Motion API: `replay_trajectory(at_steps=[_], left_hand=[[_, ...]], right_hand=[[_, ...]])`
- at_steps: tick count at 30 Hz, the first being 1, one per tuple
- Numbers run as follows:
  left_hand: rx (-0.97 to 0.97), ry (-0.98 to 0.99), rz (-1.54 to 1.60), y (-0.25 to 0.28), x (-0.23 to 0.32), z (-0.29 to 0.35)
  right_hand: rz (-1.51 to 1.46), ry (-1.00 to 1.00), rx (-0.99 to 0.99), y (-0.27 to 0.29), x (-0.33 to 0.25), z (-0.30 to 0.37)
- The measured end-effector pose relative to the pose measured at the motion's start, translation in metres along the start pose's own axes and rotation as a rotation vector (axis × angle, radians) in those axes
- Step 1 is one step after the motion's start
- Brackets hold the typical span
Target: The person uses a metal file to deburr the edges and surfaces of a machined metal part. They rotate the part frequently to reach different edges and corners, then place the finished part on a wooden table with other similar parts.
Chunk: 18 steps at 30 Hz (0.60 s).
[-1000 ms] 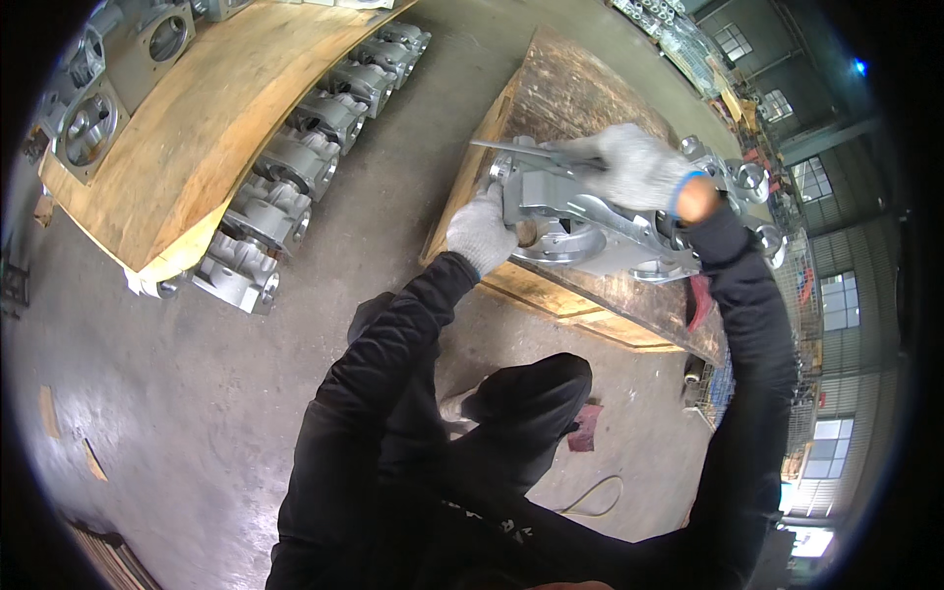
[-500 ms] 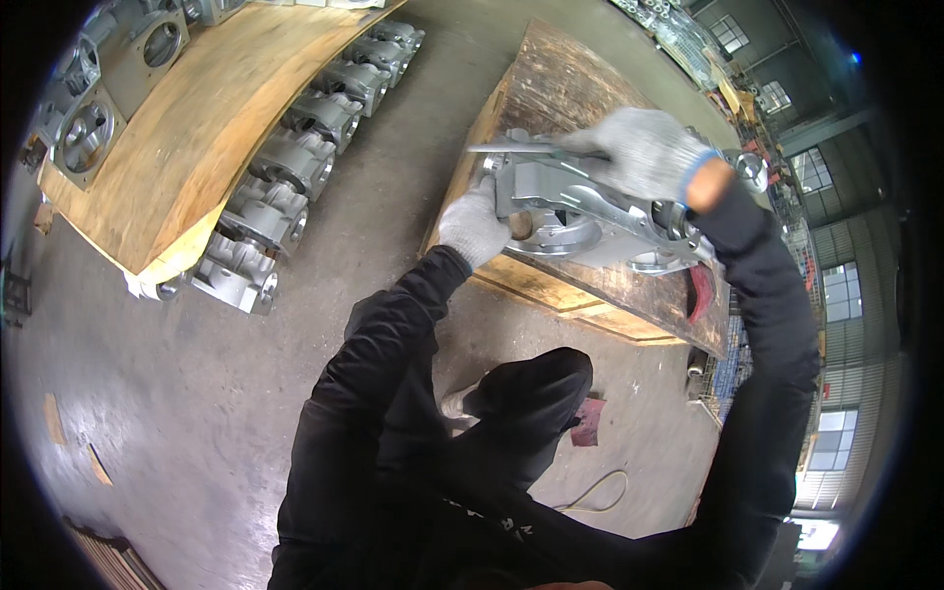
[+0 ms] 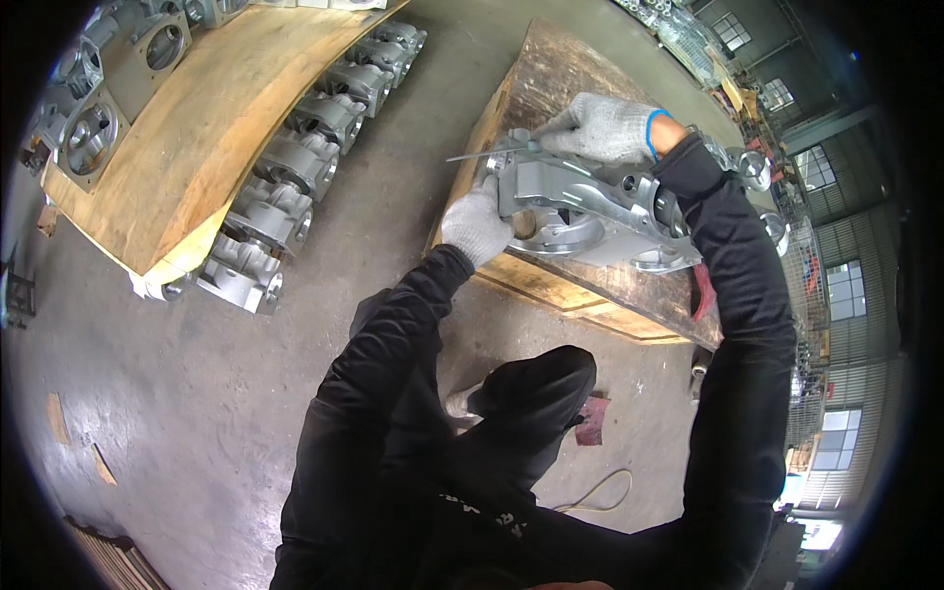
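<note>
The person stands over a low wooden bench [image 3: 575, 74] on the right of the scene, both hands in white knit gloves and both arms in black sleeves. On the near part of that bench lies a large grey metal casting [image 3: 590, 211], an elongated body with round openings, its near end close to the bench's near edge.

The left hand [image 3: 476, 224] is clenched on the casting's left end, fingers wrapped over its edge beside a round bore. The right hand [image 3: 602, 128], at the far side of the casting, is closed around a thin metal tool [image 3: 484, 153]; the slim shaft sticks out to the left from the fingers and lies across the casting's top left corner. Whether its tip touches the metal cannot be told.

Further right on the bench, more shiny round metal parts [image 3: 755, 169] sit behind the right forearm.

To the left, across a strip of concrete floor [image 3: 197, 413], a second wooden platform [image 3: 211, 128] lies, with a row of grey housings [image 3: 295, 162] lined along its right edge and more castings at its far left corner. A red rag [image 3: 592, 421] lies on the floor near the person's knee.
</note>
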<state>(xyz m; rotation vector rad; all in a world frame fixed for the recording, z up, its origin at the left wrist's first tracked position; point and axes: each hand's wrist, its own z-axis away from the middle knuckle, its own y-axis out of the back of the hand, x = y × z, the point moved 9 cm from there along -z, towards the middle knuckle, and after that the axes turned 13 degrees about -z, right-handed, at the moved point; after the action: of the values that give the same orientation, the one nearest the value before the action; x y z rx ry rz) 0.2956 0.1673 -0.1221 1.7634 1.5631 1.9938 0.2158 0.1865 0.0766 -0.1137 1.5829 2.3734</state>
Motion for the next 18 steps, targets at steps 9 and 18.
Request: replay_trajectory(at_steps=[9, 18], left_hand=[[-0.001, 0.006, 0.005, -0.002, -0.002, 0.0], [0.026, 0.006, 0.024, 0.002, 0.001, 0.0]], right_hand=[[0.138, -0.129, 0.11, -0.01, -0.032, 0.02], [0.335, -0.049, 0.289, -0.028, -0.045, 0.051]])
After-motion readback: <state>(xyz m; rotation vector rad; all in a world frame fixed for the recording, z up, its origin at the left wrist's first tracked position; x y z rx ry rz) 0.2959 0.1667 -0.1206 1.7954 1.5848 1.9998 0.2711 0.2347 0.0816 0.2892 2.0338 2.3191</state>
